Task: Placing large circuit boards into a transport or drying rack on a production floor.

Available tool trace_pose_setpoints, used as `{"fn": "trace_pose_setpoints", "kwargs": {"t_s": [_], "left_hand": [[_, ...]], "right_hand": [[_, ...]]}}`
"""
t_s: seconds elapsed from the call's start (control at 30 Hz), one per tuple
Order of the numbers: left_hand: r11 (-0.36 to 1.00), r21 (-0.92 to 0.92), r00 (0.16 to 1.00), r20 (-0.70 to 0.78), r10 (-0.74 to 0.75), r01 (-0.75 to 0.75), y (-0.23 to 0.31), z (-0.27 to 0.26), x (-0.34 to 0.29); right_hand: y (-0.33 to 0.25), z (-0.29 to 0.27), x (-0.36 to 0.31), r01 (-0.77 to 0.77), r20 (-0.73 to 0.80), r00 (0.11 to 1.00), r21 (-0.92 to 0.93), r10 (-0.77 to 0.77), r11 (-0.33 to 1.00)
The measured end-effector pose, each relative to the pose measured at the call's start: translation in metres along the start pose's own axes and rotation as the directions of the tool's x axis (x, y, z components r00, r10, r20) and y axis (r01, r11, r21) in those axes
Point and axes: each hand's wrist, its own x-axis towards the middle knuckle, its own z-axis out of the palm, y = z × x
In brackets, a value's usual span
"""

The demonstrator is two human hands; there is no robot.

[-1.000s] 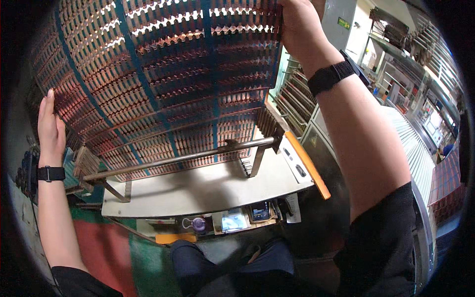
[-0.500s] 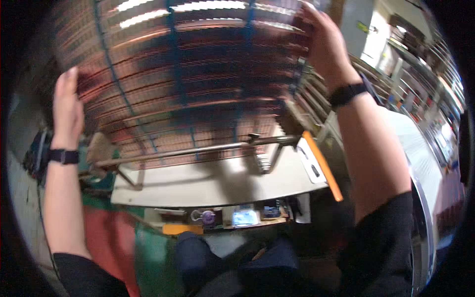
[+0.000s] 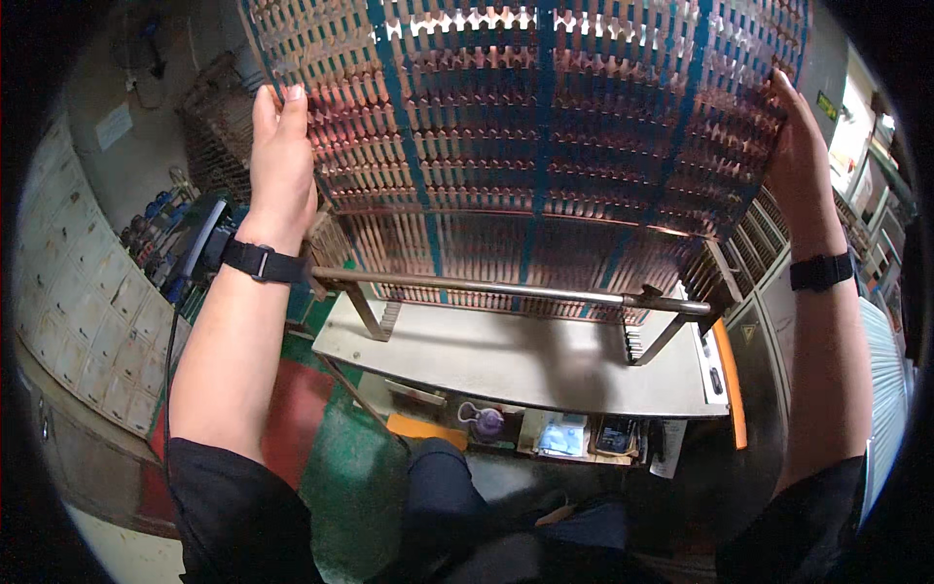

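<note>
A large perforated copper-coloured sheet [image 3: 477,117], crossed by blue-green strips, is raised in front of me, its upper edge cut off by the view. My left hand [image 3: 282,161] is closed on its left edge, with the thumb on the near face. On the opposite edge, my right hand [image 3: 803,161] grips the sheet, its fingers partly hidden in shadow. Below and behind, a similar patterned sheet [image 3: 389,241] stands in a rack, whose metal bar [image 3: 486,287] runs across the white tabletop [image 3: 467,348].
An under-table shelf holds a purple round container [image 3: 486,421] and a blue-white packet [image 3: 562,438]. An orange strip [image 3: 730,384] edges the table's right end. White lockers [image 3: 88,302] line the left, and a stack of dark panels [image 3: 219,127] stands at the back left.
My view has swung left, so the table and rack sit farther right in the picture. The raised sheet, blurred before, is now sharp, and both hands appear farther right with it.
</note>
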Motion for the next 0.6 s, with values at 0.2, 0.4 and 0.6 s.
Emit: {"fn": "trace_pose_setpoints", "kwargs": {"t_s": [0.2,0.4,0.6], "left_hand": [[0.992,0.124,0.999,0.032,-0.038,0.033,-0.025,-0.026,0.002],[0.990,0.098,0.985,-0.148,-0.085,0.100,-0.029,-0.030,0.001],[0.978,0.164,0.991,-0.021,-0.129,0.131,-0.039,-0.044,-0.009]], "right_hand": [[0.003,0.035,-0.020,0.016,-0.111,0.993,-0.163,-0.034,0.987],[0.034,0.023,-0.005,0.152,-0.150,0.978,0.028,-0.146,0.988],[0.045,-0.005,-0.028,0.087,-0.169,0.981,-0.059,-0.096,0.994]]}}
